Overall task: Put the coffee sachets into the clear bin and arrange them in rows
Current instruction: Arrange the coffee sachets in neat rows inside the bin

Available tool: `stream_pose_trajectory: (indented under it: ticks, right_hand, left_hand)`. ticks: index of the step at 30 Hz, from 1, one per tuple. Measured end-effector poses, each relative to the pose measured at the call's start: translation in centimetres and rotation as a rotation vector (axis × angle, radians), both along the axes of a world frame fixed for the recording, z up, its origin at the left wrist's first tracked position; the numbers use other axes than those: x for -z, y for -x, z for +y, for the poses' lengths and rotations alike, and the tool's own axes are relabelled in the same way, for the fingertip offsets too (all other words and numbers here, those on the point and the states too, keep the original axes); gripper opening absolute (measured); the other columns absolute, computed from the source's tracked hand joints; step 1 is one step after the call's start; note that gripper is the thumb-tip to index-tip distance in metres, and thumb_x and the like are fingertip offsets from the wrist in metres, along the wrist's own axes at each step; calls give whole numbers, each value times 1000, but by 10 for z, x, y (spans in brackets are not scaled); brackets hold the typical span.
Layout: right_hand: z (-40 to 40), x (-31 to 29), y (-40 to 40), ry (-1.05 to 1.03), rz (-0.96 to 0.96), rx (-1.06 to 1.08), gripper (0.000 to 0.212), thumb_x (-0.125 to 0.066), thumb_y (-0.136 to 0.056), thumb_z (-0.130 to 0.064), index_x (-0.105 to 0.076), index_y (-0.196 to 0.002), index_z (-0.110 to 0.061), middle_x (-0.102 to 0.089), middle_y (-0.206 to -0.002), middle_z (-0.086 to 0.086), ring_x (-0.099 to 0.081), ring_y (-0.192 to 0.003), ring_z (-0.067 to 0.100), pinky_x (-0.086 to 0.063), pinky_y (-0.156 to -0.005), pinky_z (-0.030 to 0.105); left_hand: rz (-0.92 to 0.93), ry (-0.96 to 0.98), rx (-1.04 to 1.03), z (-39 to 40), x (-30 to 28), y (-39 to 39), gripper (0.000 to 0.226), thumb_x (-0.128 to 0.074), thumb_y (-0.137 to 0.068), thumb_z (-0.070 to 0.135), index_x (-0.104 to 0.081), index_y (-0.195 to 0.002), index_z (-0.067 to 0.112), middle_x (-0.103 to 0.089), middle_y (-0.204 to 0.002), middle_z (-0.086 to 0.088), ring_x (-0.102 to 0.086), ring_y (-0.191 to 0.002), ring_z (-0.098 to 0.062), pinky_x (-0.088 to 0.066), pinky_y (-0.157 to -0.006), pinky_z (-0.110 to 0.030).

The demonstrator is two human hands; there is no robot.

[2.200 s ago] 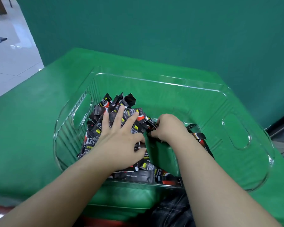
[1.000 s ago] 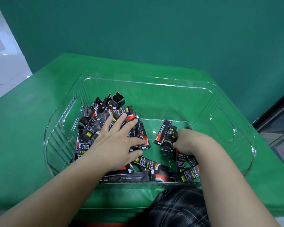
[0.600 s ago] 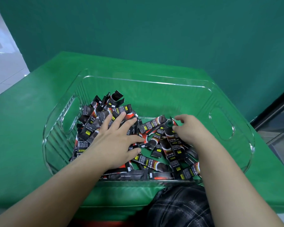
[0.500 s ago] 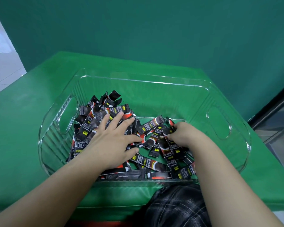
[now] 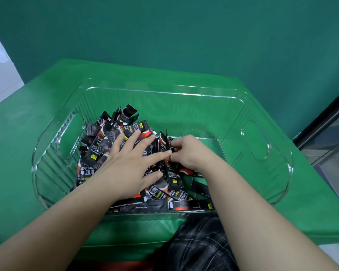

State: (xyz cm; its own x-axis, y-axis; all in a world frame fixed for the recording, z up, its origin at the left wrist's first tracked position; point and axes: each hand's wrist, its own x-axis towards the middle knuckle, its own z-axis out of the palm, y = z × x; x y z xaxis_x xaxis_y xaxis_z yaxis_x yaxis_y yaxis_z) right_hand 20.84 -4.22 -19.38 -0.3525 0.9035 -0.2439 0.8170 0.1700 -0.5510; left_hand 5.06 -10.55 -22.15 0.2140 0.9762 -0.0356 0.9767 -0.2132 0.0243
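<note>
Left hand (image 5: 125, 165) presses flat on light, slippery black foil coffee sachets (image 5: 100, 149); right hand (image 5: 186, 151) pinches one sachet's edge in the clear plastic bin (image 5: 262, 173).

clear bin (image 5: 278, 173) on green cloth (image 5: 18, 153) | sachets (image 5: 98, 149) heaped left | left hand (image 5: 129, 163) flat on heap | right hand (image 5: 188, 151) pinches upright sachet (image 5: 164, 142)
</note>
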Motion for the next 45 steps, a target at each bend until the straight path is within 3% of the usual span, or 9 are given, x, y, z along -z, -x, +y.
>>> stream_pose_trajectory:
  ticks: [4, 9, 15, 23, 26, 31, 36, 41, 45]
  right_hand:
    - [2, 2, -7, 87, 125, -37, 12, -55, -88, -6, -62, -79, -9, -51, -67, 2, -45, -66, 15, -44, -65, 31]
    - [0, -5, -22, 221, 277, 69, 26, -53, -92, -1, -66, -114, -9, -68, -90, 0, -59, -75, 10, -52, -86, 26]
    - [-5, -18, -56, 129, -161, -8, 46, -65, -88, -21, -53, -131, -29, -53, -136, -3, -48, -123, 16, -32, -104, 26]
    - [-31, -44, -49, 383, -561, -39, 68, -67, -78, -53, -45, -136, -24, -44, -141, 2, -52, -111, 24, -41, -91, 30]
    - [-44, -48, -35, 429, -676, -126, 72, -67, -75, -57, -48, -133, -18, -49, -135, 2, -52, -115, 24, -43, -91, 32]
    - [-49, -33, -9, 300, -732, -276, 52, -68, -80, -46, -56, -114, -8, -59, -101, 4, -50, -86, 23, -43, -68, 27]
    - [-47, -26, -12, 263, -618, -240, 62, -70, -80, -44, -54, -129, -9, -58, -127, 6, -56, -111, 27, -45, -87, 31]
    - [-37, -26, -36, 247, -508, -175, 36, -67, -81, -45, -65, -94, -12, -62, -88, 4, -56, -81, 23, -40, -69, 29]
    - [-34, -36, -56, 220, -373, -110, 36, -66, -83, -46, -53, -60, -20, -48, -55, -8, -44, -56, 14, -32, -56, 26]
  left_hand:
    - [16, -5, 22, 0, 1, 0, 71, 10, -67, 74, 4, -138, 67, 15, -159, 10, 25, -143, -23, 21, -110, -48]
    - [40, 39, 21, -2, -2, -3, 44, -24, -95, 63, -18, -138, 64, 16, -159, 11, 29, -142, -26, 22, -110, -51]
    - [19, 38, 11, -2, -2, -3, 43, -22, -95, 64, -21, -138, 64, 14, -159, 12, 28, -143, -25, 24, -108, -49]
    - [-2, 46, 8, -3, -4, -4, 44, -18, -94, 65, -22, -138, 63, 11, -160, 11, 27, -143, -25, 24, -109, -49]
    - [-8, 42, 5, -3, -5, -4, 45, -13, -94, 65, -22, -137, 63, 10, -160, 11, 25, -144, -25, 23, -109, -49]
    - [-29, 19, -8, -3, -4, -5, 40, -20, -99, 55, -25, -137, 62, 7, -160, 11, 22, -145, -24, 19, -112, -49]
    - [-38, 19, -15, -3, -5, -5, 40, -19, -99, 53, -24, -138, 62, 7, -160, 11, 22, -145, -23, 19, -112, -49]
    - [-62, 22, -19, -3, -7, -5, 40, -17, -100, 52, -24, -138, 62, 6, -161, 9, 22, -145, -22, 19, -113, -48]
    - [-68, 22, -25, -3, -8, -5, 39, -18, -101, 49, -23, -139, 60, 6, -161, 9, 22, -145, -22, 18, -113, -47]
